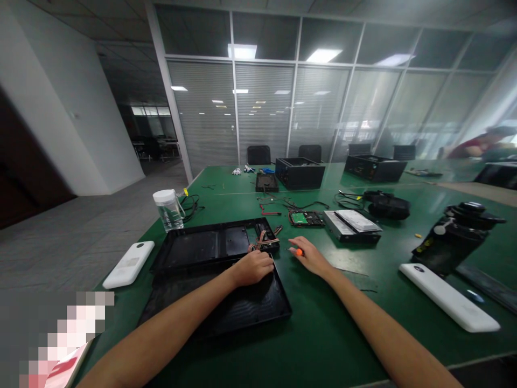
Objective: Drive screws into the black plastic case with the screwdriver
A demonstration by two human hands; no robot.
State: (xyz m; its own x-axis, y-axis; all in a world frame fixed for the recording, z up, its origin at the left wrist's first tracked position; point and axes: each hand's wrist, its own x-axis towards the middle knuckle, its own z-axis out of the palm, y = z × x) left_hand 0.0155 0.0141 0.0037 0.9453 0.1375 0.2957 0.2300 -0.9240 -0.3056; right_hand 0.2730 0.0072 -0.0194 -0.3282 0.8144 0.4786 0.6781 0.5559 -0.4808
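My left hand (252,268) is closed over the right end of the black computer case (202,248), its fingertips curled down near a bundle of striped ribbon wires (260,241). A shallow black cover (250,304) lies in front of the case, under my left hand and forearm. To the right, just above the green table, my right hand (311,257) pinches a screwdriver with an orange handle (299,251). Its thin tip points left towards the case. Behind my right hand are a hard drive with a green board (301,217) and a silver-and-black drive box (350,226).
White power banks lie at left (129,264) and right (448,296). A clear bottle (168,210) stands behind the left one. Dark computer cases (299,173), loose cables (307,205), a black pouch (388,206) and a black bag (444,242) are further off. Another person (482,143) sits far right.
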